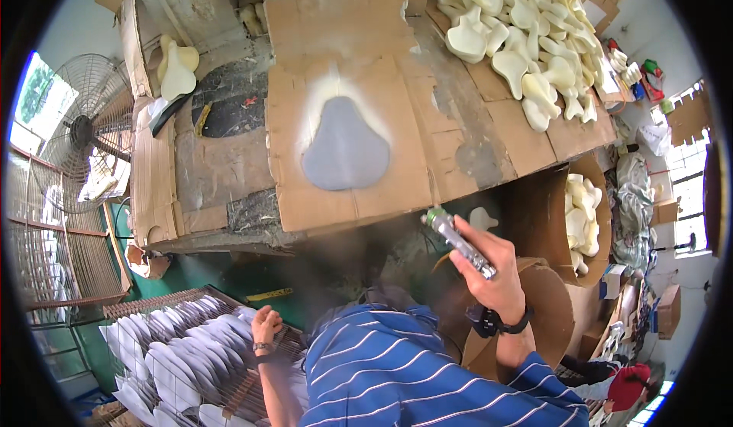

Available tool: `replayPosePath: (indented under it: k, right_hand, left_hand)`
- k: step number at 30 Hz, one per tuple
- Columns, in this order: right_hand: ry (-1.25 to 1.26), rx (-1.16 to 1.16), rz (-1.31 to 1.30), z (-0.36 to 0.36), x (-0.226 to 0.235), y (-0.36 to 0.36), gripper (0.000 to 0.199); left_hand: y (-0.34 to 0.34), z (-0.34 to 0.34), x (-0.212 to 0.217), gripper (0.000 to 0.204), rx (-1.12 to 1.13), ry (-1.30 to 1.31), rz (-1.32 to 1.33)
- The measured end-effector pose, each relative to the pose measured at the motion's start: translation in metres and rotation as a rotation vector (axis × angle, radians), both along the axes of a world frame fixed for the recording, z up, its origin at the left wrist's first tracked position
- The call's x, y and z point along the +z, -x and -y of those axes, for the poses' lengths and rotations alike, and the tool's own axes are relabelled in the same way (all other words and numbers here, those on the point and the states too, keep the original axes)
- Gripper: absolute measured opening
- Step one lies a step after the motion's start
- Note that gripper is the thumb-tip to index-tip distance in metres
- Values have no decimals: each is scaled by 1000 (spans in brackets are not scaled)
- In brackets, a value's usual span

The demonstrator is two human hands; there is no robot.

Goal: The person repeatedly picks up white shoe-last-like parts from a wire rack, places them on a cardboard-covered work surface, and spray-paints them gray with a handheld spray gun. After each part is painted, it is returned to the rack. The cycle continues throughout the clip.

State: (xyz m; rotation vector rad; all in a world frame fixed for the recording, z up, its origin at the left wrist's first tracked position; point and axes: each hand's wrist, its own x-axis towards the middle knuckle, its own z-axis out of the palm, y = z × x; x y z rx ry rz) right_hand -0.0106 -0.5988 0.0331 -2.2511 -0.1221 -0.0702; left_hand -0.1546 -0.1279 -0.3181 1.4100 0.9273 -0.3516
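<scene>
While gripping a silver, green-ended tool [467, 248] in the closed right hand [496, 265], holding it beside the near edge of the cardboard-covered bench [225, 160], apart from the grey saddle-shaped piece [346, 148] lying flat there. Facing also a heap of cream saddle shapes [527, 37] at the bench's far right. Holding the left hand [266, 325] loosely curled near a wire rack [156, 305] of pale pieces [183, 360]; cannot tell if grasping anything.

Two hands [492, 263] [266, 325]; one silver tool [463, 244]; one fan [81, 131]; one grey pad [346, 148] on cardboard [336, 26]; dozens of cream pads [522, 43]
</scene>
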Motion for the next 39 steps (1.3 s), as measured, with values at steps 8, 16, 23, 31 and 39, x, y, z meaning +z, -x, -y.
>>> replayPosePath:
  k: [8,16,23,31,39]
  right_hand:
    - [19,-79,19,44,-6,-5,48]
    - [-156,74,-233,34,-5,-9,54]
    - [-138,14,-73,1,-15,-48,49]
    - [-41,-112,67,-34,-9,-57,50]
    - [116,-211,-109,-60,9,-29,47]
  left_hand:
    - [141,4,-118,27,148,246,-233]
    - [110,32,-93,38,177,256,-362]
    - [-18,49,-37,39,91,47,-228]
    - [-64,-21,-84,43,-112,56,-280]
    - [-74,-69,-119,37,-176,106,-326]
